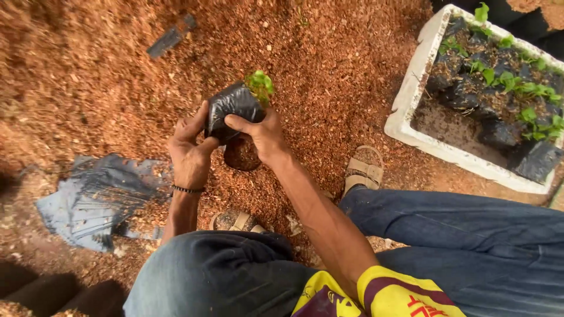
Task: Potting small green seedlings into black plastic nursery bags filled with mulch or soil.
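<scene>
Over open sawdust, left hand [189,149] and right hand [261,134] clamp seedling bag [232,105]; crate [411,94] well apart

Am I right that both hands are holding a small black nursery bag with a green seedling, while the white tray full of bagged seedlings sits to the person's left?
Not quite: the head view shows the white tray on the person's right. Both the left hand and the right hand do hold the black nursery bag with its green seedling.

Black seedling bag [230,108] in both hands [189,151].
</scene>
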